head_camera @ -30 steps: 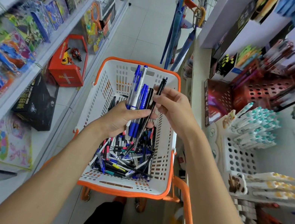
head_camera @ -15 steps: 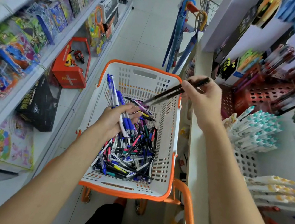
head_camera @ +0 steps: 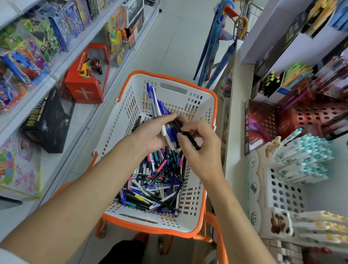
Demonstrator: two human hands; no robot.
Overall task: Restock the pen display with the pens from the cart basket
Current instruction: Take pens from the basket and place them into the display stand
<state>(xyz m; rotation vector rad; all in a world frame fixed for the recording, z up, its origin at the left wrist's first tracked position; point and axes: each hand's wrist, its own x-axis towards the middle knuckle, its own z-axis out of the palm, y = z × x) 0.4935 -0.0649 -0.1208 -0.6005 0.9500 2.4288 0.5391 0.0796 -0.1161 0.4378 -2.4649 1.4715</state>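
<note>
Pens, blue-and-white plastic ones [head_camera: 158, 105], stand bunched in the left hand [head_camera: 147, 134], fingers curled round them, at frame centre above the orange-rimmed white plastic cart basket [head_camera: 121, 122]. The right hand [head_camera: 199, 152] pinches one slim black pen [head_camera: 190, 137] lying against that bunch; tugging it could loosen the rest and spill them. Rightward stands the white perforated pen display [head_camera: 283, 193]. Count: two hands, one basket, one black pen; the bunch and the loose heap [head_camera: 154, 186] are too tangled to count.

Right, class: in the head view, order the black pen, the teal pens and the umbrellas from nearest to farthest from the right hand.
1. Black pen, pinched in the right hand.
2. Teal pens, racked to the right.
3. Umbrellas, hanging up the aisle ahead.
</note>
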